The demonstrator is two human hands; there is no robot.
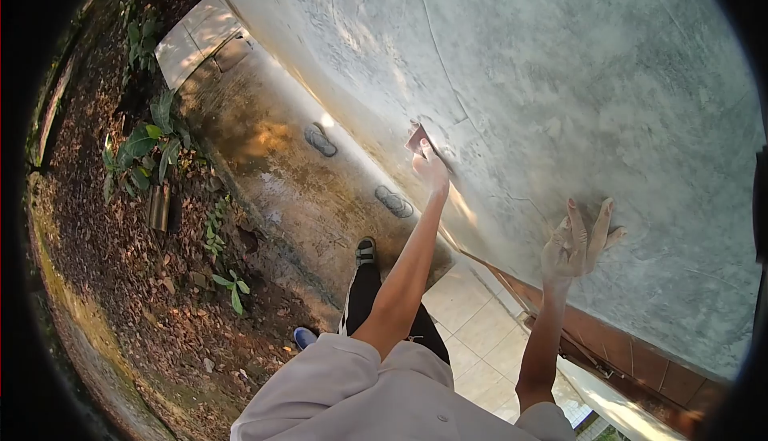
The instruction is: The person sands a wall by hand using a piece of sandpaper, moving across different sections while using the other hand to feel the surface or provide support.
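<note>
Grey plaster wall (560,65), streaked and patchy. Left hand (430,171) pinches a small reddish sanding pad (416,137), pressed flat on the wall at full reach. Right hand (574,243) holds nothing, fingers spread on the plaster, seemingly as a brace. Two sandals (394,201) lie on the concrete path (264,153) below.

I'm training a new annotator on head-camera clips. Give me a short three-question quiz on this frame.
1. True or false: the left hand holds a reddish block against the wall.
2. How does the right hand meet the wall: A) fist, B) spread fingers, C) not touching?
3. What two items lie on the concrete by the wall's foot?

Key: 1 true; 2 B; 3 sandals.
</note>
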